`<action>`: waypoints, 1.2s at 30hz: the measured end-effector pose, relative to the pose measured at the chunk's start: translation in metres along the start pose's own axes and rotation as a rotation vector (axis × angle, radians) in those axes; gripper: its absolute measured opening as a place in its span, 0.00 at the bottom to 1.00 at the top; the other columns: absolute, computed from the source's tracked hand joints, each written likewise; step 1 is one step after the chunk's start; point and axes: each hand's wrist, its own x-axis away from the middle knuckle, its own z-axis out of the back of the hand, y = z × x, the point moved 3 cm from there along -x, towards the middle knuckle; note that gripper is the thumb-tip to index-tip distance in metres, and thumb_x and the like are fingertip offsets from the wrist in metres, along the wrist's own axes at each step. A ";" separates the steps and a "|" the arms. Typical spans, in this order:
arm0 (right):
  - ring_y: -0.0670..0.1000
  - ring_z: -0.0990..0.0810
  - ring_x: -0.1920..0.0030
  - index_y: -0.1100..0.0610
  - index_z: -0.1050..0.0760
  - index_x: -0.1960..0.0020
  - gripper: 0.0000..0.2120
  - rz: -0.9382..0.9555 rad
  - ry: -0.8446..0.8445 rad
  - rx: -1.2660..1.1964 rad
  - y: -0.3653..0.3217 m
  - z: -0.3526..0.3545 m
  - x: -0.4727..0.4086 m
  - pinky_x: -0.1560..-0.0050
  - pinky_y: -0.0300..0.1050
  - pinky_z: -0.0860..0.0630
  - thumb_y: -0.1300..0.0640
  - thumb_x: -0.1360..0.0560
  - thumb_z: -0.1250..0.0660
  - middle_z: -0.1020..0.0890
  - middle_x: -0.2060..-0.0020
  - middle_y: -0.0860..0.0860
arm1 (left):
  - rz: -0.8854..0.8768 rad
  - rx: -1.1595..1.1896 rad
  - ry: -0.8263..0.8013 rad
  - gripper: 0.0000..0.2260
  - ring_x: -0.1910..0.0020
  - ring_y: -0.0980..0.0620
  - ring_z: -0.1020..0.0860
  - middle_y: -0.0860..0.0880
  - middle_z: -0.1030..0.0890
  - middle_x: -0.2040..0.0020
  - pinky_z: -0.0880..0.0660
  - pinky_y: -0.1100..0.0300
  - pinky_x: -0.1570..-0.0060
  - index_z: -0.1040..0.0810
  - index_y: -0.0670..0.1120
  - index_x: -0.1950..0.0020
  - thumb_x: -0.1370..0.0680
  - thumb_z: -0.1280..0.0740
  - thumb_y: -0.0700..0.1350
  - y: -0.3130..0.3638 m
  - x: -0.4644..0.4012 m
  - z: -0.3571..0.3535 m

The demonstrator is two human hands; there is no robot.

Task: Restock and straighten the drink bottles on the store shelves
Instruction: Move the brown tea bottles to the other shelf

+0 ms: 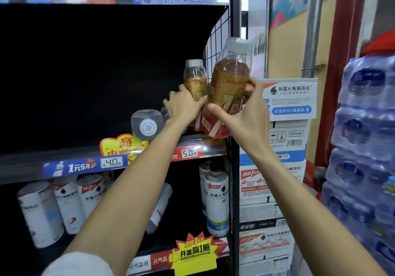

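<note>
Both arms reach up toward the middle shelf [198, 145], the landmark here. Nearest, the right hand [245, 111] wraps its thumb and fingers around the front amber bottle [229, 87], which leans left with its base at the shelf's right front corner, right against the wire side panel [215, 38]. Just left of it, the left hand [183, 106] curls onto the second amber bottle [195, 81], standing upright a little deeper on the shelf; the grip looks like a hold, though the fingers are partly hidden behind the bottle. Left of that hand, 1 clear bottle [147, 125] lies on its side, cap facing out. Along the shelf's front edge, price tags read 4.0 and 5.0. Below the shelf stand white-labelled bottles [217, 198]. Beyond the shelf's right end, stacked cartons [290, 98], and further right, shrink-wrapped water packs [363, 136].
</note>
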 end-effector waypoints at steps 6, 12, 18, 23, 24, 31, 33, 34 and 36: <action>0.48 0.28 0.45 0.59 0.36 0.32 0.41 0.105 0.031 0.191 -0.009 -0.010 -0.007 0.56 0.39 0.35 0.36 0.34 0.29 0.29 0.41 0.52 | 0.013 0.117 0.016 0.31 0.33 0.40 0.31 0.39 0.31 0.30 0.32 0.46 0.38 0.46 0.45 0.22 0.20 0.40 0.57 -0.005 0.000 0.003; 0.56 0.25 0.44 0.60 0.45 0.24 0.45 0.198 0.101 0.326 -0.024 -0.027 -0.003 0.61 0.43 0.32 0.42 0.31 0.28 0.29 0.40 0.57 | -0.071 0.979 0.217 0.20 0.38 0.56 0.26 0.51 0.23 0.36 0.30 0.56 0.35 0.39 0.54 0.24 0.16 0.51 0.53 -0.007 0.041 0.022; 0.58 0.25 0.47 0.51 0.52 0.22 0.43 0.177 -0.008 0.303 -0.023 -0.059 -0.005 0.60 0.47 0.30 0.48 0.27 0.30 0.30 0.44 0.58 | -0.114 0.990 0.107 0.20 0.31 0.54 0.31 0.51 0.28 0.30 0.33 0.51 0.31 0.34 0.54 0.26 0.16 0.51 0.55 -0.012 0.053 0.017; 0.61 0.25 0.43 0.51 0.57 0.22 0.39 0.103 -0.129 0.428 -0.011 -0.069 -0.008 0.53 0.53 0.28 0.48 0.23 0.36 0.30 0.38 0.60 | -0.040 0.922 -0.066 0.25 0.31 0.50 0.31 0.46 0.28 0.30 0.36 0.52 0.29 0.32 0.50 0.27 0.18 0.53 0.61 -0.007 0.050 0.006; 0.61 0.26 0.41 0.52 0.58 0.22 0.37 0.107 -0.156 0.487 -0.011 -0.070 -0.009 0.52 0.54 0.27 0.48 0.22 0.39 0.31 0.36 0.60 | -0.043 0.915 -0.079 0.27 0.33 0.48 0.28 0.43 0.26 0.33 0.34 0.49 0.31 0.30 0.48 0.29 0.18 0.53 0.62 -0.006 0.051 0.005; 0.57 0.31 0.33 0.61 0.43 0.25 0.28 0.191 -0.145 0.647 -0.008 -0.060 0.002 0.50 0.52 0.23 0.55 0.21 0.38 0.39 0.26 0.59 | -0.056 0.999 -0.135 0.25 0.29 0.53 0.34 0.51 0.31 0.27 0.35 0.49 0.29 0.37 0.51 0.24 0.19 0.48 0.60 -0.006 0.063 0.009; 0.58 0.27 0.36 0.62 0.35 0.29 0.23 0.247 -0.080 0.539 -0.007 -0.052 0.017 0.53 0.52 0.23 0.62 0.22 0.37 0.32 0.30 0.59 | -0.081 0.963 -0.113 0.22 0.31 0.55 0.32 0.50 0.30 0.28 0.33 0.57 0.32 0.39 0.50 0.24 0.17 0.43 0.52 -0.009 0.075 0.012; 0.58 0.25 0.38 0.62 0.32 0.30 0.21 0.285 -0.045 0.462 -0.007 -0.047 0.026 0.53 0.51 0.22 0.64 0.23 0.37 0.28 0.33 0.59 | -0.106 0.923 -0.075 0.21 0.33 0.56 0.30 0.50 0.29 0.30 0.31 0.63 0.35 0.38 0.49 0.24 0.18 0.41 0.48 -0.011 0.085 0.016; 0.55 0.22 0.44 0.62 0.29 0.33 0.19 0.368 -0.032 0.302 -0.007 -0.036 0.048 0.52 0.47 0.23 0.64 0.24 0.37 0.22 0.41 0.57 | -0.183 0.850 0.038 0.19 0.39 0.60 0.26 0.51 0.24 0.36 0.28 0.67 0.42 0.33 0.48 0.28 0.19 0.38 0.43 -0.022 0.106 0.025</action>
